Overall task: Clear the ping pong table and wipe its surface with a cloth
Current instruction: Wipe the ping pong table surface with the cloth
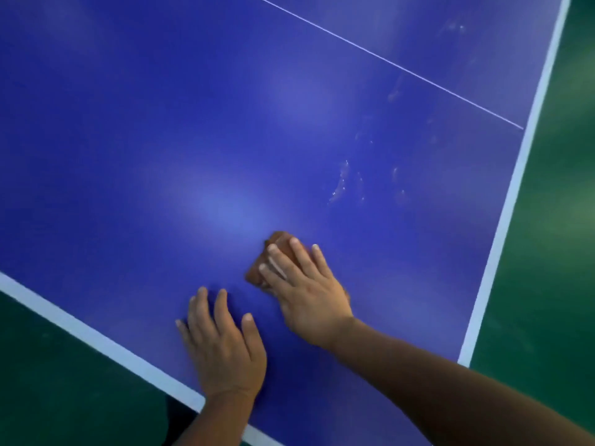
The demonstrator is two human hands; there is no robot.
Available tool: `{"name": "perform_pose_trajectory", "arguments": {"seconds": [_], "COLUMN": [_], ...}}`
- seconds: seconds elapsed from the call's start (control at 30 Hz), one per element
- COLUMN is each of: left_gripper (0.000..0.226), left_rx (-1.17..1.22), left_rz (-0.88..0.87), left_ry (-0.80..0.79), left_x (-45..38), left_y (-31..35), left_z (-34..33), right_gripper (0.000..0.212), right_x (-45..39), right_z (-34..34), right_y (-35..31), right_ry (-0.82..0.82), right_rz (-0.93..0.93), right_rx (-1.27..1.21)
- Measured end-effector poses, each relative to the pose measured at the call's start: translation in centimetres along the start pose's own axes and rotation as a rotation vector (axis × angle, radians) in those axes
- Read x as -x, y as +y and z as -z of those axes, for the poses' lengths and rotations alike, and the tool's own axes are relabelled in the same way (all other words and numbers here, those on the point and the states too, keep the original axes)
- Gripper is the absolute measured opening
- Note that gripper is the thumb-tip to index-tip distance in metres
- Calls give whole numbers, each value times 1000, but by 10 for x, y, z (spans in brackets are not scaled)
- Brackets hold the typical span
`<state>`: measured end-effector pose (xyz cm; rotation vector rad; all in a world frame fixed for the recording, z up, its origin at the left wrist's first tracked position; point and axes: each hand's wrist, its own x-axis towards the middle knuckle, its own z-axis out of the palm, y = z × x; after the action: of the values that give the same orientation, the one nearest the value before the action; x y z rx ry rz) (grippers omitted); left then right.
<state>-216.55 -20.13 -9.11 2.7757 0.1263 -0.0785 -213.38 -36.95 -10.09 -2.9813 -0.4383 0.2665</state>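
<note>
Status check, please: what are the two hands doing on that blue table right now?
Right hand pressing brown cloth flat. Left hand flat on ping pong table. Wet smears ahead. Nothing blocking.

Your left hand and right hand both show bare, with no glove, ring, watch or band on either, and your fingernails are short and pale at the tips. Your wrists and forearms are uncovered as well: no cuff or sleeve shows anywhere along the right forearm from the wrist to the lower right corner of the view, and the left forearm is bare to the bottom edge. Beside the white edge stripe, nothing more of you is visible.
</note>
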Motion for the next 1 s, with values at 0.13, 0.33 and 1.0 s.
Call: {"name": "perform_pose_trajectory", "arguments": {"seconds": [0.13, 0.33, 1.0], "left_gripper": [59, 55, 61], "left_rx": [-57, -194, -136], "left_rz": [19, 1, 33], "left_ry": [14, -67, -21], "left_x": [5, 7, 9], "left_y": [5, 1, 8], "left_z": [-18, -23, -24], "right_gripper": [60, 48, 48], "right_x": [-79, -113, 9], "right_z": [7, 26, 49], "right_y": [-24, 130, 286], "right_ry": [0, 124, 183], "right_rz": [137, -281, -860], "right_rx": [-63, 12, -75]}}
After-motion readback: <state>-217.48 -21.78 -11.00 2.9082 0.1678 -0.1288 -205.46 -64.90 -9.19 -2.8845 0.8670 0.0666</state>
